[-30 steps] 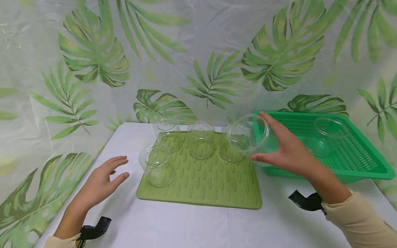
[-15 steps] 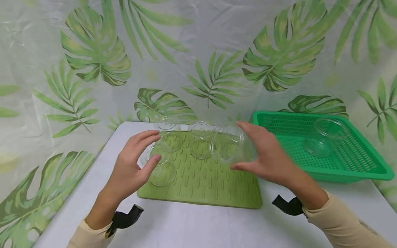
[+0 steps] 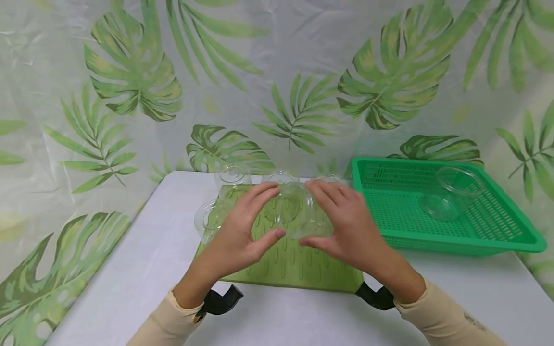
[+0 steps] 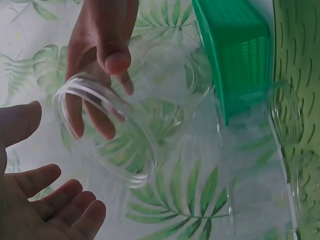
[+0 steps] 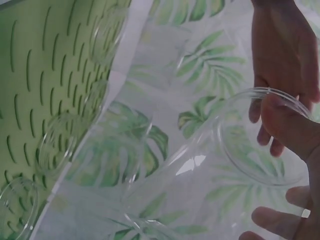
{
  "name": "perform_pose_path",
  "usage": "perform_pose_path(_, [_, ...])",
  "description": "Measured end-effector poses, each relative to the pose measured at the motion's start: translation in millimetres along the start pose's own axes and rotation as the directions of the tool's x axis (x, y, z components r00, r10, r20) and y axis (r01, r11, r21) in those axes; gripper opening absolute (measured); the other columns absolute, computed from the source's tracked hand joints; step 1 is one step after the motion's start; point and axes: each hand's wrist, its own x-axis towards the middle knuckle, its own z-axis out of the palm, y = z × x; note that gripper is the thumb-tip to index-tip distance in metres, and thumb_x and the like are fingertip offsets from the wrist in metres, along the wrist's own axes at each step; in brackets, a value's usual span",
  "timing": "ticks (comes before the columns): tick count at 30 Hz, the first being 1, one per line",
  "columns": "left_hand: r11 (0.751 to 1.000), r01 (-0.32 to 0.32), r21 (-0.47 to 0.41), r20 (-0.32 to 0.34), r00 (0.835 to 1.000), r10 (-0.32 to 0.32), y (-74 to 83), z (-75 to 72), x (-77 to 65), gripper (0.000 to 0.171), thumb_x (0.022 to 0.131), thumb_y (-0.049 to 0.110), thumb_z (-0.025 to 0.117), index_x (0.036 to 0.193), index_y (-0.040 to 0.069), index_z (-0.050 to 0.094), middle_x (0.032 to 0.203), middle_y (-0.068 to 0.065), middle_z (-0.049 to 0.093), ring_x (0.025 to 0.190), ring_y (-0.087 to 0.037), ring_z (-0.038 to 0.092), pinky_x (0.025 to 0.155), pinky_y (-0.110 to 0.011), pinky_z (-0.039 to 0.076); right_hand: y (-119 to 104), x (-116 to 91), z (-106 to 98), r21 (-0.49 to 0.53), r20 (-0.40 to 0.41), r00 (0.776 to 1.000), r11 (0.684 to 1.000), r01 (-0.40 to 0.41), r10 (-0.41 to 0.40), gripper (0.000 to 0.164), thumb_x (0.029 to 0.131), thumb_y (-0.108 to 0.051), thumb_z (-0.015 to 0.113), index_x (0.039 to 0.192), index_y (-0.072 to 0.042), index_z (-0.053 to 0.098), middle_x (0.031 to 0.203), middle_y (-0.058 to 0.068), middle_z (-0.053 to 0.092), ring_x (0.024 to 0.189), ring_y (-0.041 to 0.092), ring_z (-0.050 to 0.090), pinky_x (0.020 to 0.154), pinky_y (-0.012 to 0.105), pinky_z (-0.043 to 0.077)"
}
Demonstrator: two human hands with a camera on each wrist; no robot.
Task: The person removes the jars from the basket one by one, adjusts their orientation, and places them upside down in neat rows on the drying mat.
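Observation:
In the head view, my right hand (image 3: 346,221) holds a clear cup (image 3: 295,211) tilted on its side above the green mat (image 3: 285,276). Its wide rim faces my left hand (image 3: 240,230). The right wrist view has my right thumb (image 5: 287,122) against the cup's rim. My left hand's fingers are spread close to the rim; in the left wrist view a gap separates them from the cup (image 4: 142,170). Several other clear cups stand on the mat, among them one at the front left (image 3: 208,218) and one at the back left (image 3: 232,175), partly hidden by my hands.
A green perforated basket (image 3: 459,246) sits at the right side of the white-covered table (image 3: 320,317), with one clear cup (image 3: 459,185) inside. Behind the table hangs a leaf-patterned curtain (image 3: 298,96).
My right hand has carried the cup leftward from beside the basket to over the middle of the mat. My left hand has moved right, from the table's left side to near the cup's rim.

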Motion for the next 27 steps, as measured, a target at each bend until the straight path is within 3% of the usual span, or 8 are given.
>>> perform_pose_path(4, [0.999,0.032,-0.021,0.044,0.999,-0.031,1.6,8.8,2.1,0.078,0.086,0.024,0.077,0.151,0.007,0.036,0.158,-0.008,0.036,0.146,-0.024,0.037,0.118,-0.049,0.037,-3.6,-2.3,2.3,-0.025,-0.022,1.000,1.000,0.014,-0.014,0.109,0.052,-0.047,0.096,0.143,-0.006,0.051,0.136,0.013,0.061,0.123,0.036,0.055,0.094,0.060,0.047])
perform_pose_path(9, [0.994,0.103,-0.035,0.088,0.991,-0.099,1.3,15.4,3.7,0.094,0.083,0.034,0.081,0.156,0.012,0.026,0.162,-0.005,0.028,0.149,-0.023,0.031,0.119,-0.051,0.035,-8.5,-1.4,3.8,-0.037,-0.054,0.997,0.998,0.055,-0.057,0.101,0.058,-0.051,0.092,0.142,-0.008,0.053,0.134,0.012,0.061,0.122,0.036,0.055,0.095,0.059,0.046])
perform_pose_path(12, [0.988,0.148,-0.040,0.114,0.983,-0.143,0.5,18.0,4.9,0.100,0.080,0.038,0.082,0.158,0.016,0.022,0.161,-0.004,0.028,0.149,-0.023,0.032,0.119,-0.052,0.036,-12.0,-0.9,4.7,-0.042,-0.074,0.994,0.996,0.082,-0.084,0.097,0.061,-0.052,0.090,0.141,-0.009,0.054,0.133,0.012,0.062,0.121,0.036,0.055,0.095,0.059,0.046])
perform_pose_path(15, [0.983,0.177,-0.051,0.132,0.977,-0.169,-0.1,19.7,5.1,0.104,0.078,0.039,0.084,0.158,0.017,0.021,0.160,-0.004,0.030,0.147,-0.023,0.036,0.114,-0.051,0.042,-14.7,-1.5,5.3,-0.046,-0.084,0.991,0.994,0.097,-0.100,0.099,0.058,-0.048,0.093,0.141,-0.010,0.054,0.132,0.012,0.062,0.120,0.036,0.055,0.094,0.058,0.045])
perform_pose_path(19, [0.983,0.171,-0.061,0.131,0.978,-0.162,-0.9,21.3,4.4,0.106,0.074,0.036,0.087,0.157,0.015,0.023,0.158,-0.005,0.033,0.140,-0.022,0.042,0.104,-0.044,0.051,-15.6,-2.3,6.6,-0.051,-0.089,0.990,0.993,0.108,-0.112,0.104,0.052,-0.044,0.097,0.140,-0.010,0.055,0.131,0.012,0.062,0.119,0.036,0.056,0.093,0.058,0.045])
perform_pose_path(27, [0.987,0.142,-0.070,0.102,0.986,-0.134,-0.9,21.8,5.5,0.098,0.076,0.031,0.086,0.154,0.013,0.029,0.154,-0.004,0.038,0.134,-0.018,0.047,0.097,-0.036,0.054,-14.9,-2.1,7.4,-0.055,-0.062,0.993,0.994,0.098,-0.101,0.100,0.061,-0.051,0.091,0.142,-0.009,0.052,0.135,0.014,0.059,0.123,0.038,0.054,0.096,0.059,0.044])
